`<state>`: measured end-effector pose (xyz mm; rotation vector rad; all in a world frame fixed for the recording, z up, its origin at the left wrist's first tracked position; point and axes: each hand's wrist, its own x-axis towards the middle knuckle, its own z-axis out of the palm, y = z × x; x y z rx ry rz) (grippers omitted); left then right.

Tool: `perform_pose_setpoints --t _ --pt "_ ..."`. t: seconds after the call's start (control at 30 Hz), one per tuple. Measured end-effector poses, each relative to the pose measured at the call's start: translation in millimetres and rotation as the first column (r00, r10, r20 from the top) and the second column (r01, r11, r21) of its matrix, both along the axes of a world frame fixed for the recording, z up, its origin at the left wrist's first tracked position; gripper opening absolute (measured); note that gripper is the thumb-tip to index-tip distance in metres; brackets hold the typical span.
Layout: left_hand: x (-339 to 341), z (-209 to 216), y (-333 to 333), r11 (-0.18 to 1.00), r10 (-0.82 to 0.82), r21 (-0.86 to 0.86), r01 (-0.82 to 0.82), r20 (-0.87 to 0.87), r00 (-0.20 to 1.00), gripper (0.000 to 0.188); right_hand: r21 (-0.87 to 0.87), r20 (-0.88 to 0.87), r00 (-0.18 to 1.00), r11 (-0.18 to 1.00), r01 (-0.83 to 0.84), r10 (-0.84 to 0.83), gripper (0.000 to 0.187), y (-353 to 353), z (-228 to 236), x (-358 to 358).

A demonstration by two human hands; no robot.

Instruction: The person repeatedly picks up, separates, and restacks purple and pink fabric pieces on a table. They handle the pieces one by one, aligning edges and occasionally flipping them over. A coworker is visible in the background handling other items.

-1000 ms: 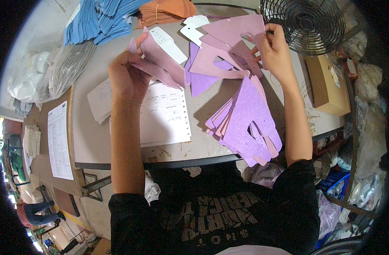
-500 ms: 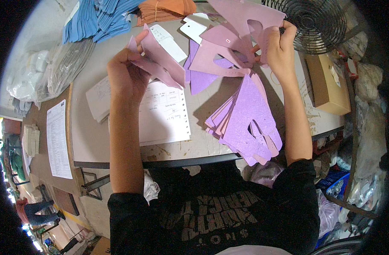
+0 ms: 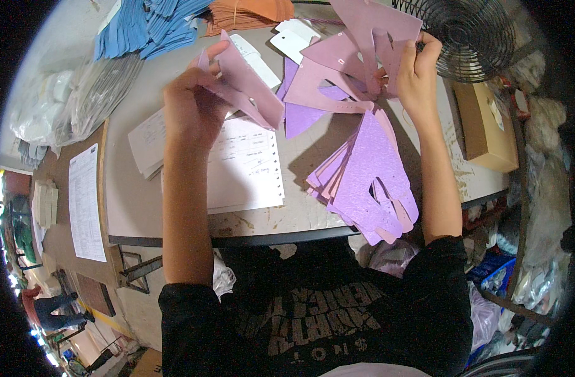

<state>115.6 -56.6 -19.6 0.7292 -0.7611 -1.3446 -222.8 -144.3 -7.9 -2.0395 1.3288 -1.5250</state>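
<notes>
My left hand [image 3: 196, 103] is closed round a folded mauve cut piece [image 3: 252, 81] of thin leather-like sheet, raised over the table's left part. Farther right, my right hand [image 3: 417, 75] grips the edge of mauve cut pieces [image 3: 378, 44] with slots and small punched holes. Several such pieces fan out from that hand, and its fingertips are partly hidden behind them. Just below, a fanned stack of purple and mauve pieces [image 3: 378, 176] lies at the table's near edge, overhanging it. A purple piece [image 3: 303, 116] lies flat beneath the held mauve ones.
Printed papers [image 3: 250, 169] lie under my left hand, with white tags [image 3: 294, 39] farther back. Stacked blue pieces [image 3: 149, 28] and banded orange pieces [image 3: 250, 14] line the far side. A black wire fan guard [image 3: 460, 34] and cardboard box [image 3: 484, 129] stand right. Another person [image 3: 52, 308] appears far left.
My left hand has shifted slightly right with its mauve piece. The mauve pieces at my right hand have tilted a little, and that hand has barely moved.
</notes>
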Motion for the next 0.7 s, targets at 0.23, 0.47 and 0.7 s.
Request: perform_pose_setpoints --t 0.23,0.47,0.7 --pt "-15 -4 7 0.98 0.06 -0.197 -0.027 0.161 0.985 0.054 0.057 -0.05 0.998 0.998 -0.028 0.031 0.03 -3 -6 0" --pt "-26 10 9 0.997 0.072 -0.015 -0.07 0.123 0.99 0.052 0.137 -0.036 0.998 0.99 -0.043 0.048 0.031 -5 -9 -2" --pt "-31 11 11 0.996 0.086 0.003 -0.087 0.123 0.989 0.048 0.041 -0.111 0.994 0.999 0.011 -0.006 0.027 -3 -8 2"
